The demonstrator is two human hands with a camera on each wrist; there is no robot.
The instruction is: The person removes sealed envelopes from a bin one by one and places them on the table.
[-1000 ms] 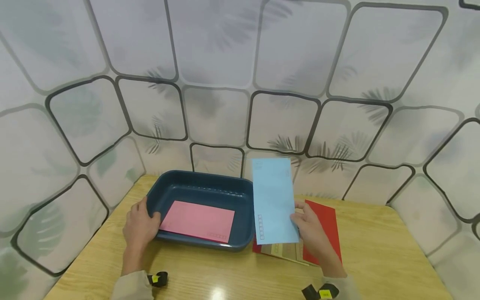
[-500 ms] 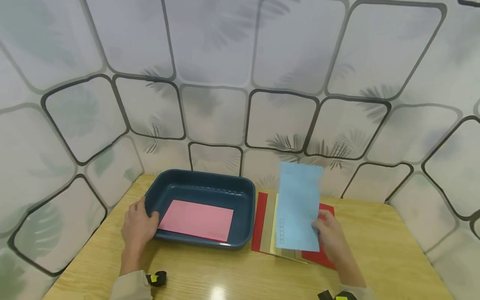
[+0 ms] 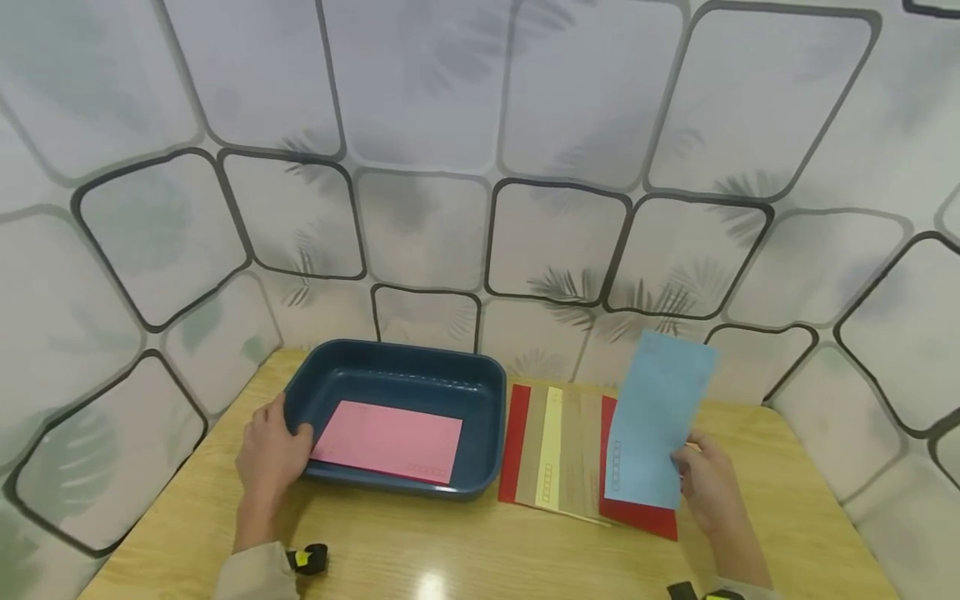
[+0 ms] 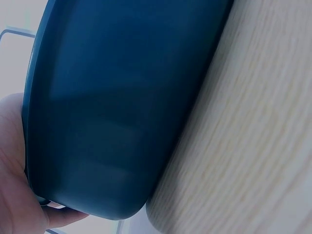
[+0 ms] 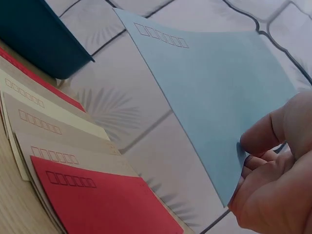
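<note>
My left hand [image 3: 272, 447] grips the left rim of a dark blue tray [image 3: 491, 417], thumb inside and fingers outside. In the left wrist view the same hand [image 4: 17, 180] wraps the end of the tray's wall [image 4: 112, 122]. Inside the tray a pink envelope [image 3: 390, 440] lies flat. My right hand [image 3: 712, 483] pinches a light blue envelope [image 3: 656, 421] by its right edge between thumb and fingers, holding it raised and tilted over the right part of the fanned envelopes. The right wrist view shows the thumb pressing on that blue envelope [image 5: 214, 92].
Right of the tray, several envelopes lie fanned and overlapping on the wooden table [image 3: 375, 542]: a red one [image 3: 513, 442] at the left, tan ones, a yellow one [image 3: 551, 442] and another red one [image 3: 645, 518] at the right. A patterned wall covering [image 3: 420, 225] stands behind the table.
My right hand has carried the light blue envelope to the right, from beside the tray's edge to over the rightmost red envelope, uncovering the fanned envelopes. My left hand stays on the tray.
</note>
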